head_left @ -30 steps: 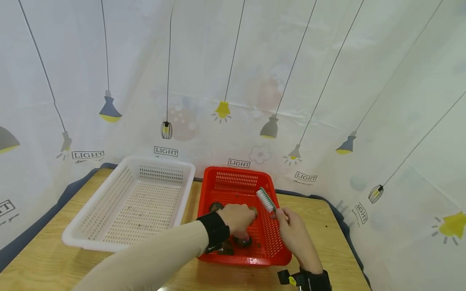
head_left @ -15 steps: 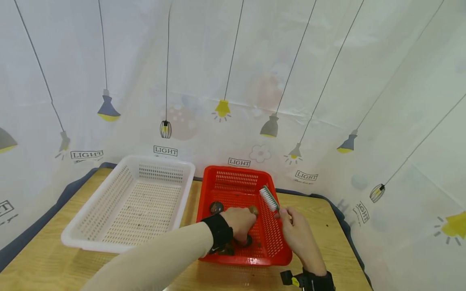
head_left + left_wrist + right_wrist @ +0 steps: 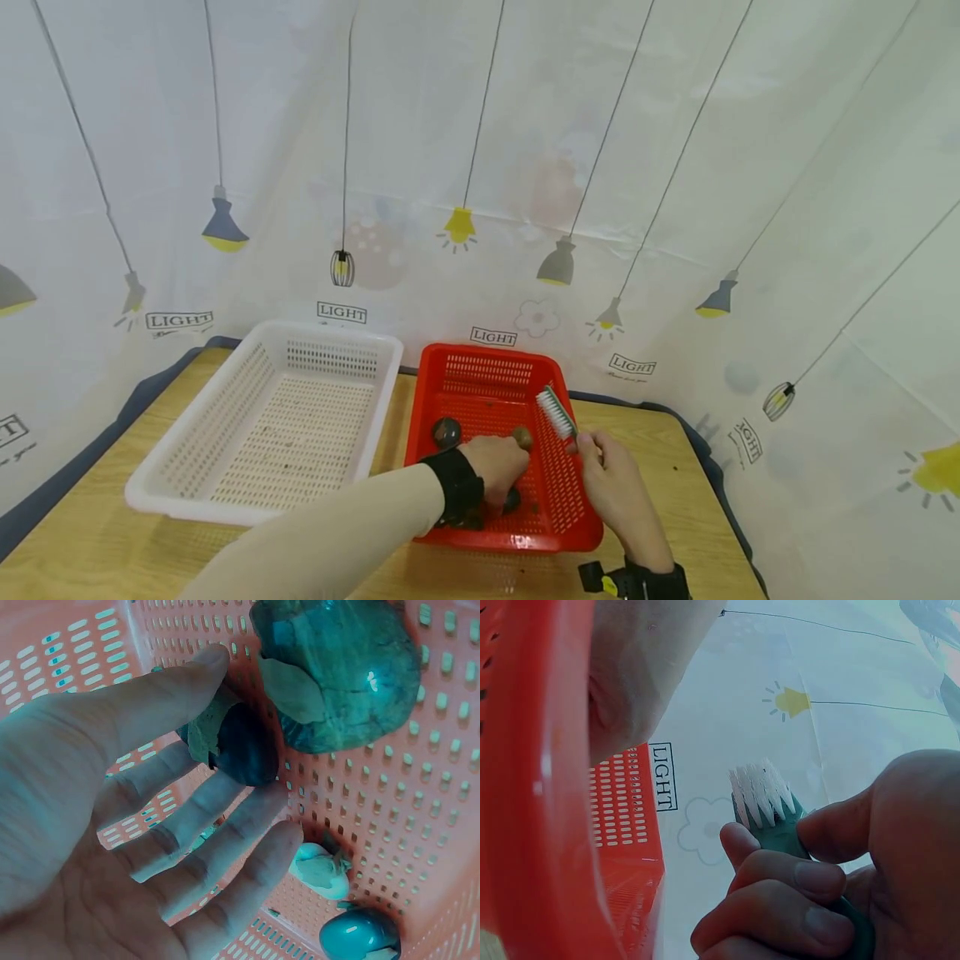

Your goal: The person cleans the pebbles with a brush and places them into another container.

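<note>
Nearest: dark stone (image 3: pixel 247 746), in the red basket (image 3: pixel 506 541), between my left hand's (image 3: pixel 495 462) thumb and fingers. Leaf (image 3: pixel 206 731) on it; can't tell if it's lifted. Hands apart. Right hand (image 3: pixel 618 487) grips the brush (image 3: pixel 557 412) at the basket's right side, bristles off the stone. Farther: brown stone (image 3: pixel 522 437), round stone (image 3: pixel 446 432). Step, my read: picking up for brushing. Next calls for a secure pinch, then stone to bristles.
</note>
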Demonstrator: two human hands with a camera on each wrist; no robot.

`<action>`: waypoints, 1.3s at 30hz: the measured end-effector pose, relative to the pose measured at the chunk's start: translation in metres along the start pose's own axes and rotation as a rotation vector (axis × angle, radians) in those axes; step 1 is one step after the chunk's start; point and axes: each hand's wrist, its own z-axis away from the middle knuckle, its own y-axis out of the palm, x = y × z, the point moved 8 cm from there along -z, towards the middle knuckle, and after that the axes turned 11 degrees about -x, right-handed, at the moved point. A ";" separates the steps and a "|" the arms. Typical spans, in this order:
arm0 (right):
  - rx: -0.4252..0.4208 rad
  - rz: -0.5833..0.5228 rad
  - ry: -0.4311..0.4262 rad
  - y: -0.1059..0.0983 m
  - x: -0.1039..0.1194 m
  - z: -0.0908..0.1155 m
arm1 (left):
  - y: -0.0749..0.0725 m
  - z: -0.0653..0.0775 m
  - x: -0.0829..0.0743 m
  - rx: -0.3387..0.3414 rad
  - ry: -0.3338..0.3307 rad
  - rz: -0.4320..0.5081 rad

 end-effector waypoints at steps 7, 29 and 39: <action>-0.005 -0.007 -0.004 0.000 0.000 -0.001 | 0.000 0.001 -0.002 0.005 0.007 0.009; -0.020 -0.014 -0.008 0.000 -0.003 -0.001 | 0.008 -0.010 0.011 0.038 0.016 0.045; -0.018 -0.025 -0.004 0.002 -0.003 -0.001 | -0.031 0.007 0.013 -0.021 0.023 0.171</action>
